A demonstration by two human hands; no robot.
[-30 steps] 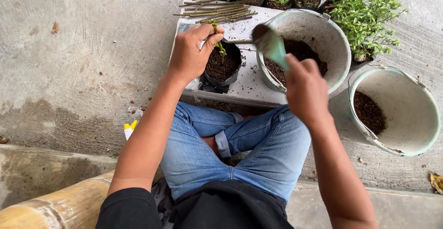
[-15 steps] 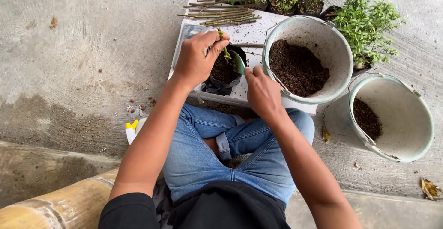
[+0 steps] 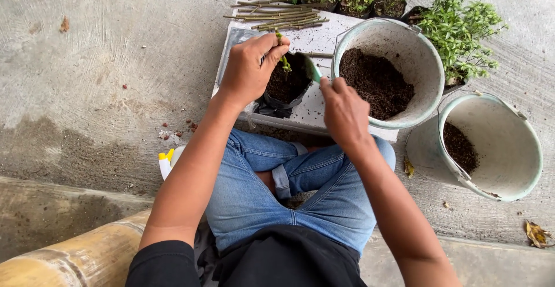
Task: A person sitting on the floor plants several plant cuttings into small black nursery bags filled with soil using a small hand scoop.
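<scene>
Fingers of the left hand are pinching a green cutting, keeping it upright in the soil of a small black bag. That bag is sitting on a pale board in front of the person's knees, and it is nearly full of dark soil. Just to its right, the right hand is closing around the handle of a green scoop, whose blade is pointing at the bag's right rim. Whether the blade is touching the soil cannot be told.

Beside the scoop, a bucket is standing on the board's right end, holding a good heap of soil. A second bucket, with less soil in it, is sitting on the concrete further right. Bare sticks are lying in a bundle at the board's far edge, and leafy potted plants are lining up behind them. By the left knee, a yellow and white object is peeking out.
</scene>
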